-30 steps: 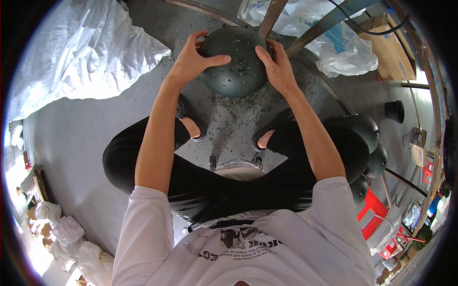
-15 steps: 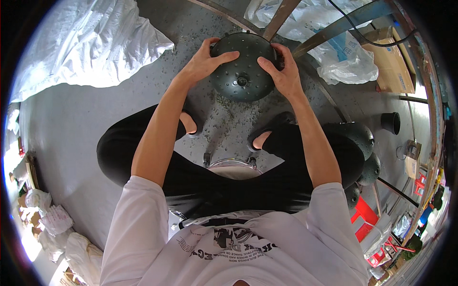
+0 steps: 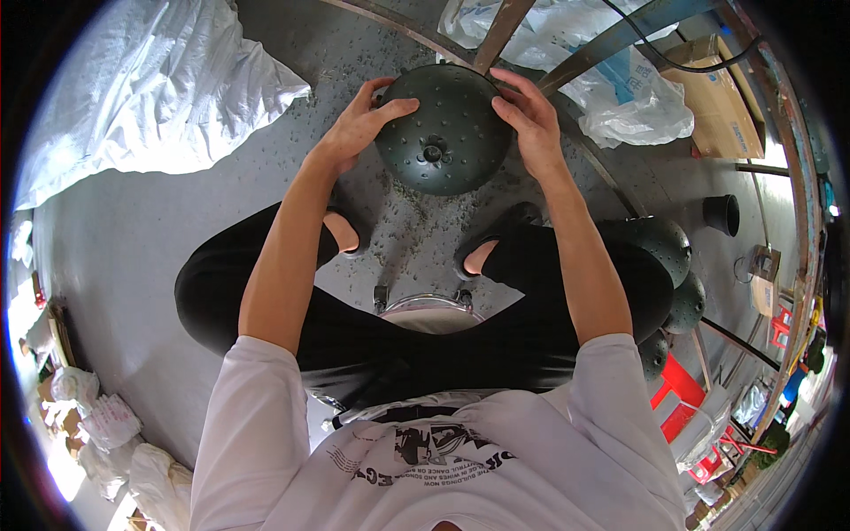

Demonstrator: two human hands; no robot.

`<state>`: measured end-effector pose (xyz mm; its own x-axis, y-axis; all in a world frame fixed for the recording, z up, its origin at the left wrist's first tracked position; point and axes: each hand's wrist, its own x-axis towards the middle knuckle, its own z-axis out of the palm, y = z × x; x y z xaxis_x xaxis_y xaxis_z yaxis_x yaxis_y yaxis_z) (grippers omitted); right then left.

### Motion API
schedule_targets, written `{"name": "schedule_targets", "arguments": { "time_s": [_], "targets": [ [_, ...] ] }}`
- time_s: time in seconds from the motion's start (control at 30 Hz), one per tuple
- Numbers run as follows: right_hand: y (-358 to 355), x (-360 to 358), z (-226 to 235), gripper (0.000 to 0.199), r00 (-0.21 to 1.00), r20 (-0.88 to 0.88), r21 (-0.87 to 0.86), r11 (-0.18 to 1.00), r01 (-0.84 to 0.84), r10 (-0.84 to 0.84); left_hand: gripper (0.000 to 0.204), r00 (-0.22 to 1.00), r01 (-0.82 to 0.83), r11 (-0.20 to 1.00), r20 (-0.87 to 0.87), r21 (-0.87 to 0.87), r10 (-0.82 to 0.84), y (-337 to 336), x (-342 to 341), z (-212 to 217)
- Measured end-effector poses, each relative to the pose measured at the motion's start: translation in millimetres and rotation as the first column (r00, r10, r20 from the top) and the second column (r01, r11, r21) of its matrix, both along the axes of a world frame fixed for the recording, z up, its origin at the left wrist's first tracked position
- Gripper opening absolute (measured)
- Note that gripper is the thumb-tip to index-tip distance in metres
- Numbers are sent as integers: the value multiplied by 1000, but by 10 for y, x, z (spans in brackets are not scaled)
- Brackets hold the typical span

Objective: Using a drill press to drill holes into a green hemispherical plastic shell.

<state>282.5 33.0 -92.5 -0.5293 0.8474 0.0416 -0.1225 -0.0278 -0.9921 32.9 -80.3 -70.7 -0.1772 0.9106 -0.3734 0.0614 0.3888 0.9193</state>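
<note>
A dark grey-green ball (image 3: 452, 133) with small knobs all over and a round valve-like fitting facing up is held out in front of me, above the floor between my feet. My left hand (image 3: 359, 124) grips its left side, thumb lying on top and fingers bent round the far edge. On the opposite side, my right hand (image 3: 534, 124) rests its thumb and fingertips against the upper right edge, fingers somewhat apart. The ball's underside is hidden.
Dark crumbs lie scattered on the grey floor (image 3: 398, 239). White sheeting (image 3: 168, 88) is at far left. Metal frame legs (image 3: 505, 35), clear plastic bags (image 3: 611, 97) and a cardboard box (image 3: 717, 106) stand far right. More studded balls (image 3: 686, 303) sit beside my right knee, near a black cup (image 3: 722, 214).
The ball appears slightly further left in view and turned a little. My right fingers have loosened and shifted along its upper right edge; the right thumb has slid outward to the rim.
</note>
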Motion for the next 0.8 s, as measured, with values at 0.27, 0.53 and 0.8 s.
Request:
{"name": "schedule_targets", "arguments": {
  "time_s": [0.27, 0.53, 0.8],
  "targets": [
    [-143, 197, 507, 29, 952, 302, 555, 803, -218, 50, 89, 931, -3, 970, 354, -244, 92, 26, 98, -93],
    [-49, 512, 781, 41, 968, 246, 536, 825, -179, 50, 77, 927, -79, 996, 370, 33, 61, -63, 421, 252],
    [32, 745, 1068, 26, 978, 153, 445, 874, -197, 142, 107, 945, 279, 911, 79, 305, -316, -273, 443, 464]
  ]
}}
